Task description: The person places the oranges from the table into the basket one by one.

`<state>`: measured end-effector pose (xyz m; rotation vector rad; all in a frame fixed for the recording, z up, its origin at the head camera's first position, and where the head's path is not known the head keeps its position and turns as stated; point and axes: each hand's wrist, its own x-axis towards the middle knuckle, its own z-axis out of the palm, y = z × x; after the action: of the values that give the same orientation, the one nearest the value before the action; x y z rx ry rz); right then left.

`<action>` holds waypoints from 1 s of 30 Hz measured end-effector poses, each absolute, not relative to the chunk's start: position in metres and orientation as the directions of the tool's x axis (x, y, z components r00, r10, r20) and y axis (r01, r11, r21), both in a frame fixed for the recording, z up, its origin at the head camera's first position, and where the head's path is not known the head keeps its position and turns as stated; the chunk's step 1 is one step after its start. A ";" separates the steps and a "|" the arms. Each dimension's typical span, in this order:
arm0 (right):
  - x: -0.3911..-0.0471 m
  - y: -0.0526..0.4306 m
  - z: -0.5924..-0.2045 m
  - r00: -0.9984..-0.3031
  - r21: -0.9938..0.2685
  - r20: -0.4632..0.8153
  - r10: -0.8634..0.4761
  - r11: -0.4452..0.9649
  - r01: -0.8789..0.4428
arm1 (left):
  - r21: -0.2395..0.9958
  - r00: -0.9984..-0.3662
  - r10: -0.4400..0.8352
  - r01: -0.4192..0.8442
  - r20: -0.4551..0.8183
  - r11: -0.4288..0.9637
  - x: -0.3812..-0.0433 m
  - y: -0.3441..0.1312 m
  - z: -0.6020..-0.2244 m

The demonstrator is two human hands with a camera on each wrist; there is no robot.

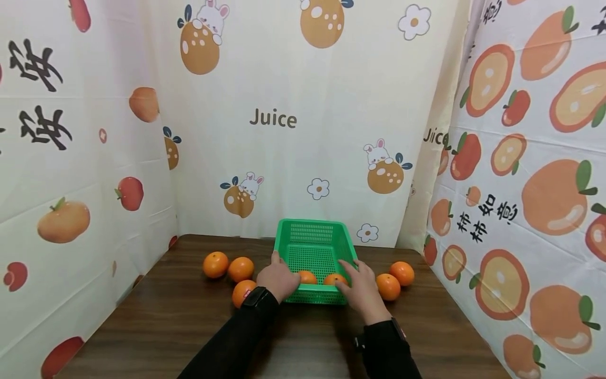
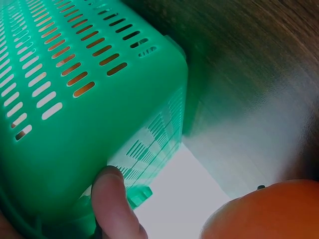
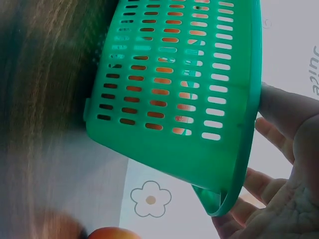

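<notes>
A green plastic basket (image 1: 314, 296) with slotted walls stands on the dark table, two oranges (image 1: 307, 277) showing inside near its front wall. My left hand (image 1: 278, 278) grips the basket's left side by the front corner; one finger (image 2: 113, 199) lies against the outer wall in the left wrist view. At the right side is my right hand (image 1: 363, 287), its fingers spread and fairly straight over the rim. In the right wrist view its thumb (image 3: 279, 107) meets the rim, while other fingertips pass partly out of sight behind it.
Left of the basket lie three oranges (image 1: 241, 269), one of them close by my left wrist. Two more oranges (image 1: 388, 287) touch each other right of my right hand. Printed cloth walls (image 1: 284, 158) enclose the wooden table (image 1: 189, 310) at the back and sides.
</notes>
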<state>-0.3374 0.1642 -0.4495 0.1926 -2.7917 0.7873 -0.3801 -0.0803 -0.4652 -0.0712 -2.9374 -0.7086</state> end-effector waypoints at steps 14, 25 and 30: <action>-0.340 0.202 -0.442 -0.947 -0.547 0.318 0.046 0.825 -0.143 | 0.469 -0.992 0.035 0.090 0.124 0.879 -0.379 -0.081 -0.463; -0.343 0.224 -0.444 -0.948 -0.520 0.310 0.066 0.847 -0.111 | 0.444 -0.991 0.040 0.092 0.125 0.891 -0.381 -0.082 -0.460; -0.355 0.238 -0.450 -0.944 -0.474 0.328 0.039 0.871 -0.129 | 0.441 -0.991 0.047 0.097 0.122 0.892 -0.378 -0.082 -0.460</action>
<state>-0.3549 0.2377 -0.4502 0.0668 -2.7132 0.7197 -0.3782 -0.0817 -0.4600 -0.1131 -2.9500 -0.6967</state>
